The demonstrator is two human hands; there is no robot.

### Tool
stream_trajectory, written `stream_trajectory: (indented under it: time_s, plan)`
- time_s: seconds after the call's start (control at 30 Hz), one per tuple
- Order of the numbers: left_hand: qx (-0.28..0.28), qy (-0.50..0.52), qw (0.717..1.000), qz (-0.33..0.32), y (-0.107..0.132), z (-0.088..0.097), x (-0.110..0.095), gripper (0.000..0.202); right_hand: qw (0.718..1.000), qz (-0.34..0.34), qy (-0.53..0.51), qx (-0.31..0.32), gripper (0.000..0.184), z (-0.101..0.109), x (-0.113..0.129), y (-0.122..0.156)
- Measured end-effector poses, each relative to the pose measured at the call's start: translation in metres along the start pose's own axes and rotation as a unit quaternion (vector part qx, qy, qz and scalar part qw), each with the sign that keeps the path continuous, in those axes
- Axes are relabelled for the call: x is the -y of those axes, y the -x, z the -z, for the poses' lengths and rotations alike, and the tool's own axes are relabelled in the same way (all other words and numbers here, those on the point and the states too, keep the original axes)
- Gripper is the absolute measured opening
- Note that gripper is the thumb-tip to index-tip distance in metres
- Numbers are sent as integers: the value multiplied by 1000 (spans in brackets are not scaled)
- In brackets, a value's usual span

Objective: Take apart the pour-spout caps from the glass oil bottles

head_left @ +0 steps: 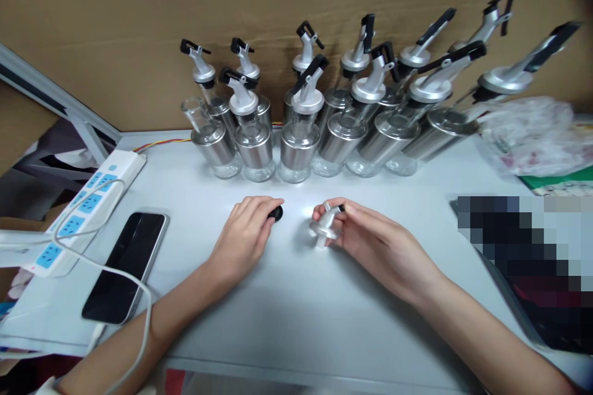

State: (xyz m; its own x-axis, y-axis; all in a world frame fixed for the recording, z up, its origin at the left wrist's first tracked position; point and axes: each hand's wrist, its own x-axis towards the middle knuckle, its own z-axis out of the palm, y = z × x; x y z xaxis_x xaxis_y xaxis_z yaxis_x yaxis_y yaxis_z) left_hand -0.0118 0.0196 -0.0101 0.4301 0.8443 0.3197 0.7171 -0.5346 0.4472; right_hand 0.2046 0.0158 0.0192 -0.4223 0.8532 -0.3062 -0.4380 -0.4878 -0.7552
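Observation:
My right hand [370,234] is closed around a silver pourer spout [327,222] with a black tip, held just above the table. My left hand [248,228] pinches a small round black stopper [277,213] between thumb and fingers, low over the tabletop. A short gap separates the two parts. Behind them stand several glass oil bottles with steel sleeves, such as the one in the front middle [299,145]; most carry silver pourers with black levers. The front-left bottle [214,145] has a bare glass neck with no pourer on it.
A white power strip [132,163] with blue sockets lies at the left, a white cable [149,308] looping over my left forearm. Near it rests a black phone [125,268]. Clear plastic bags [532,136] and a dark, partly pixelated flat object [509,296] are at the right.

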Motion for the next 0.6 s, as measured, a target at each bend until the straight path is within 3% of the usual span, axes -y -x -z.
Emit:
stream_trajectory:
  time_s: [0.1,0.27,0.4,0.6]
  plan:
    - [-42,41,998,6,0,1,-2,23,1000,-6,-2,-17,22,1,1,-2]
    - [-99,137,986,1,0,4,-11,11,998,-44,43,7,28,1,-5,-1]
    - [-102,160,982,-13,1,4,-17,11,997,-52,44,31,31,-1,-8,0]
    - [-71,174,981,-51,2,1,-14,21,998,-51,-12,33,21,-1,-5,0]
